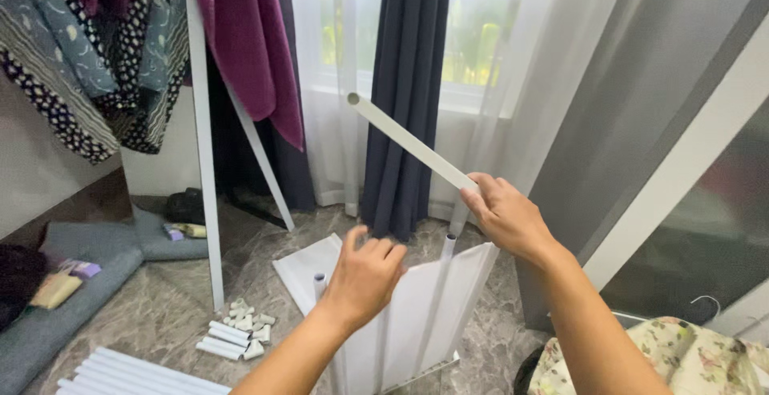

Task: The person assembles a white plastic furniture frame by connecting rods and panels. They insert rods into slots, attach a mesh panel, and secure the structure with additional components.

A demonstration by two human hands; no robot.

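My right hand (506, 217) grips one end of a long white tube (408, 143) that points up and to the left, toward the window. My left hand (364, 275) rests on top of an upright white panel assembly (416, 315), fingers curled over its upper edge. Two white vertical tubes, one tube top (449, 242) and another tube top (320, 281), stick up at the panel's edges. The assembly stands on the marble floor just in front of me.
Short white tubes and connectors (238, 331) lie on the floor at left, with longer white tubes (136, 372) nearer. A white clothes rack leg (203, 147) carries hanging fabrics. Dark curtain (408, 90) and sheer curtains cover the window. Grey mat (72, 299) left; floral cloth (681, 355) bottom right.
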